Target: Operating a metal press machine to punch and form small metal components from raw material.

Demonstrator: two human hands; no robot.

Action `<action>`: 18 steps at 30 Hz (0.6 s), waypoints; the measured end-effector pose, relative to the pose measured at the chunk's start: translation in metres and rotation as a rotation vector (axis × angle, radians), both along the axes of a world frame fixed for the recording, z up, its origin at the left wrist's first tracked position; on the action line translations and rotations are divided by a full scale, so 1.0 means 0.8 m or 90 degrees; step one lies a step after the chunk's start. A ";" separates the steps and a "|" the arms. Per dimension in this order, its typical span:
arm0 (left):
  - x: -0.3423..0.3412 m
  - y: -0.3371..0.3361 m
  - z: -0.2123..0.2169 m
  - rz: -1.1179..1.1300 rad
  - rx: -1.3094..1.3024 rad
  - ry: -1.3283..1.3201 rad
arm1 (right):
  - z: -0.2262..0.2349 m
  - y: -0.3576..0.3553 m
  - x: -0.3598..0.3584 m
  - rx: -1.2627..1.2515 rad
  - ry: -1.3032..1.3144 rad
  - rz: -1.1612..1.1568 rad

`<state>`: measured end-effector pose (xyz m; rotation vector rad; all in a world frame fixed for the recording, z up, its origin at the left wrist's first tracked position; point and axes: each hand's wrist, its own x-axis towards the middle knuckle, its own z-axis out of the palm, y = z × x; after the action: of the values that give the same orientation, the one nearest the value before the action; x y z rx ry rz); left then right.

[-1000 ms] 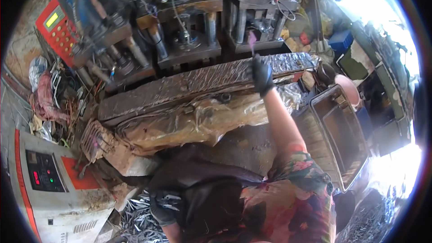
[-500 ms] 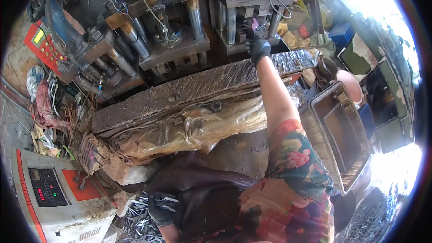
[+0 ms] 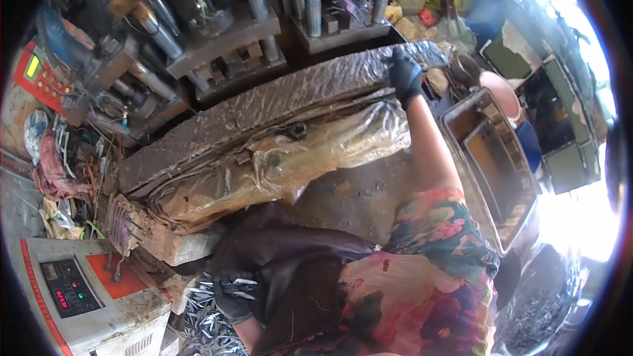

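My left hand (image 3: pixel 232 302), in a dark glove, is closed around several thin grey metal strips (image 3: pixel 242 286) at the lower left, beside a dark apron (image 3: pixel 297 277). More such strips lie in a heap (image 3: pixel 201 320) under and beside it. My right hand (image 3: pixel 405 79), also in a dark glove, is over the right end of a long ledge wrapped in dark plastic (image 3: pixel 264 102). Its fingers are bent inward, and whatever they hold cannot be made out. Beyond it stands a press (image 3: pixel 339 36) with steel columns and a small pinkish glowing spot (image 3: pixel 349 5) inside.
More presses (image 3: pixel 224 39) line the back. A red control box (image 3: pixel 43 79) is at the far left, a white machine with a display (image 3: pixel 99 296) at the lower left. Crumpled brownish plastic (image 3: pixel 264 171) hangs before the ledge. At right stand a rectangular metal bin (image 3: pixel 455 118) and a pink basin (image 3: pixel 499 95).
My right hand has drawn back from the press toward me, over the ledge. My left hand still holds the strips. The view has shifted, so the presses sit higher and further left.
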<state>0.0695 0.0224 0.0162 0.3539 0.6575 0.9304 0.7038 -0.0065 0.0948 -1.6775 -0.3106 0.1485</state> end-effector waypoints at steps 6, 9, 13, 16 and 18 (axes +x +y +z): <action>-0.009 0.002 -0.018 0.050 -0.040 0.065 | -0.011 -0.107 -0.068 -0.542 -0.185 0.143; -0.027 -0.001 -0.029 0.079 -0.041 0.059 | -0.018 -0.104 -0.085 -0.677 -0.485 0.099; -0.022 -0.009 -0.005 0.064 -0.049 0.056 | 0.017 -0.052 -0.119 -0.705 -0.429 0.164; -0.008 -0.010 0.007 0.046 -0.027 0.033 | 0.039 0.026 -0.165 -0.498 -0.221 0.283; -0.023 -0.007 -0.010 0.056 -0.045 -0.012 | 0.018 0.105 -0.187 -0.142 0.098 0.423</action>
<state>0.0508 0.0168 0.0083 0.2548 0.6921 0.9905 0.5546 0.0777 0.1093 -1.7123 -0.7486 0.8260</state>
